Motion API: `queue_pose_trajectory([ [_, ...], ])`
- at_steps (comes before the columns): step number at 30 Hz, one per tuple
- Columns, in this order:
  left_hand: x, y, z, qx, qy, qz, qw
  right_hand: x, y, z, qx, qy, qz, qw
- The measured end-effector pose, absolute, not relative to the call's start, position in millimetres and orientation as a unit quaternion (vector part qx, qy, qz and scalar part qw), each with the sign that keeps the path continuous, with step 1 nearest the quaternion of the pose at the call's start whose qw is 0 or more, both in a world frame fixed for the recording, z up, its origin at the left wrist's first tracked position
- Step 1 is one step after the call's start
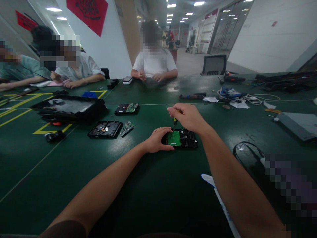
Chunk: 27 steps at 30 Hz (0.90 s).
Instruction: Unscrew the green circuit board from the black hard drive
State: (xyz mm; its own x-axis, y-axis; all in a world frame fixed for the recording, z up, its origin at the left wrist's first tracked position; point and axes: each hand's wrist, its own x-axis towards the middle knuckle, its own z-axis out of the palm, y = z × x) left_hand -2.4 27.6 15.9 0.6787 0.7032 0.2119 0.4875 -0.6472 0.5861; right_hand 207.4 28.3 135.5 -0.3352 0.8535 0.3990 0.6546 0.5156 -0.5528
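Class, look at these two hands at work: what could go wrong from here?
The yellow-and-black tool in the right hand might slip and scratch the green board of the hard drive or jab the left hand holding it. The loose circuit board nearby could be knocked if the left hand shifts sideways.

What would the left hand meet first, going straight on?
The hard drive, most likely: the left hand curves around its left end, though whether the palm touches is unclear.
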Motion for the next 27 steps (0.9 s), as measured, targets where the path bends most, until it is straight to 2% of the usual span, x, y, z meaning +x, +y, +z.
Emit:
queue_pose_trajectory([
  [27, -2, 26, 18, 0.880, 0.341, 0.213, 0.251, 210, 31, 125, -0.491, -0.831, 0.006, 0.262],
])
